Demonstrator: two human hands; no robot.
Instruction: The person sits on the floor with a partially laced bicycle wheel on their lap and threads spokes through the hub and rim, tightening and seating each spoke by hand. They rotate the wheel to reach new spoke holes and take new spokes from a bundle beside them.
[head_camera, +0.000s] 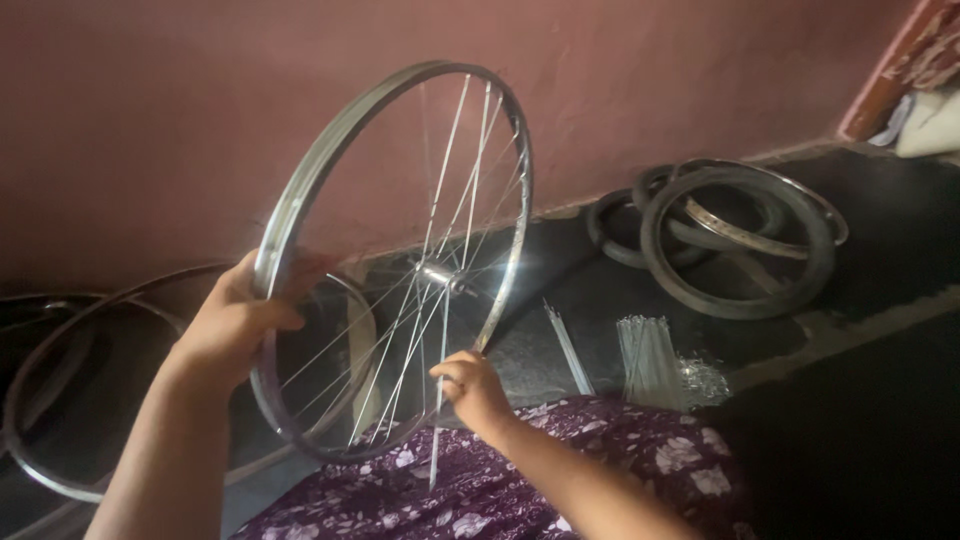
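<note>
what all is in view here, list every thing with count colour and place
shiny metal bicycle wheel rim with thin spokes and hub: one, silver, held upright at centre
loose thin metal spokes: one bundle, silver, on the dark floor at right
black rubber tyres: at least two, stacked with a metal rim by the wall at right
bare metal rims: at least two, dull silver, on the floor at left
purple floral cloth: one, over the lap, bottom
pink plastered wall: behind
left hand: grips the wheel's rim
right hand: pinches a spoke
</note>
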